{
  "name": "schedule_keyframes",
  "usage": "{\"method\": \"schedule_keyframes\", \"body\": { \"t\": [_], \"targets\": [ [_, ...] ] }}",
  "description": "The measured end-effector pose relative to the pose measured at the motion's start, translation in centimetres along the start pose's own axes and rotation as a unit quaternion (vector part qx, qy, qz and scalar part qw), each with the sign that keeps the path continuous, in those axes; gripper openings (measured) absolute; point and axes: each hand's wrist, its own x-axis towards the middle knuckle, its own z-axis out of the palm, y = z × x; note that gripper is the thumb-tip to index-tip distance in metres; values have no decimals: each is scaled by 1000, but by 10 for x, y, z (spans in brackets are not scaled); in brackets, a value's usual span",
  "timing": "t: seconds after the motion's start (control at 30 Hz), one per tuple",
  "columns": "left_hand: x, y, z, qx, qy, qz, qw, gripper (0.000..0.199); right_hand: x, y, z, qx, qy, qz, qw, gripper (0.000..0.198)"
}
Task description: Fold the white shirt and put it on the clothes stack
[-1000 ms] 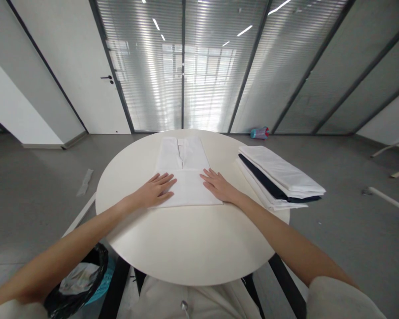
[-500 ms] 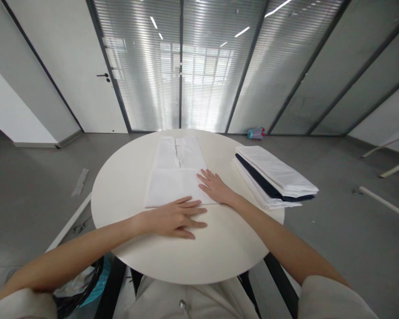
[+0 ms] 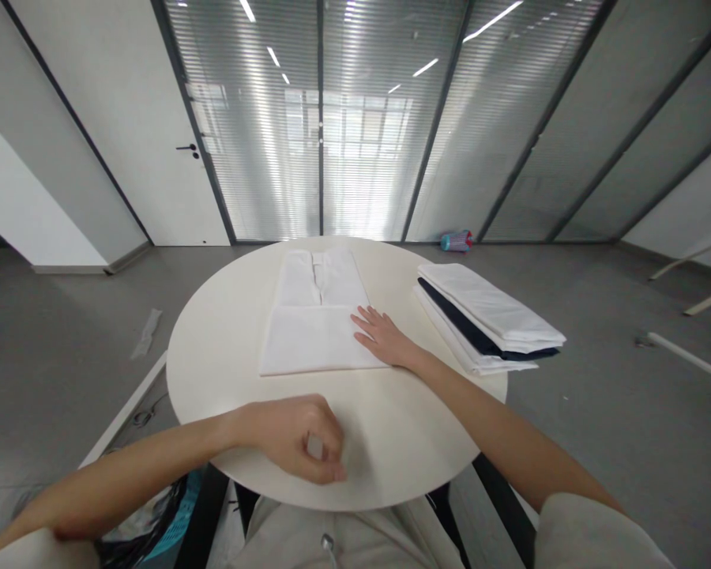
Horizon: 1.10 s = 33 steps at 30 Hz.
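Observation:
A folded white shirt (image 3: 314, 336) lies flat on the round white table (image 3: 213, 316), its slit front placket toward the far side. My right hand (image 3: 382, 336) rests palm down on the shirt's right edge, fingers stretched out. Nearer to me, over the front part of the table, is my left hand (image 3: 302, 438), apart from the shirt. Its fingers are curled in, thumb against fingertips, leaving a small loop; no object shows in them. To the right sits a stack of folded clothes (image 3: 486, 304), white with one dark navy layer.
A blue basket (image 3: 181, 514) with a black liner stands below the table at the left. On the floor lie a clear plastic wrapper (image 3: 147, 333) and, by the glass wall, a small blue and red container (image 3: 456, 241). Table legs (image 3: 693, 358) stand at the right.
My left hand has drawn back toward me from beside the shirt's near edge, and its spread fingers have curled shut. My right hand stays on the shirt.

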Motion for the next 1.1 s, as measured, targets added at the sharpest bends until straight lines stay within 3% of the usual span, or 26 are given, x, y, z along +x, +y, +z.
{"method": "schedule_keyframes", "body": {
  "t": [0.07,0.17,0.23,0.33,0.43,0.6,0.67,0.73,0.8,0.87,0.93,1.1],
  "targets": [
    [-6,-21,-19,97,72,-61,991,30,0,1,1,3,5,-3,1000,61],
    [-23,-73,-49,263,157,-170,937,44,0,1,0,2,-3,0,1000,62],
    [-35,-108,-60,298,156,-242,910,59,1,0,-2,-3,-17,2,1000,63],
    [-46,-140,-59,293,116,-308,898,67,0,-3,-6,-16,-35,4,999,63],
    [-49,-136,-45,292,83,-317,898,69,-14,-11,-9,-33,-43,3,999,61],
    [-56,-98,-22,285,72,-291,910,75,-48,-33,-22,-75,-4,-25,997,55],
    [-61,-94,-28,252,83,-264,927,75,-41,-32,-35,-43,-2,-21,999,47],
    [-65,-107,-49,199,150,-283,926,66,-12,-21,-51,43,15,8,999,36],
    [-67,-133,-81,108,297,-365,875,58,34,0,-65,159,76,61,983,26],
    [-67,-166,-114,-15,450,-439,777,59,85,25,-72,233,136,169,948,20],
    [-67,-197,-142,-83,507,-465,721,60,129,47,-73,241,161,225,930,20],
    [-63,-253,-176,-154,538,-477,678,50,191,85,-50,226,184,289,912,16]
  ]
}}
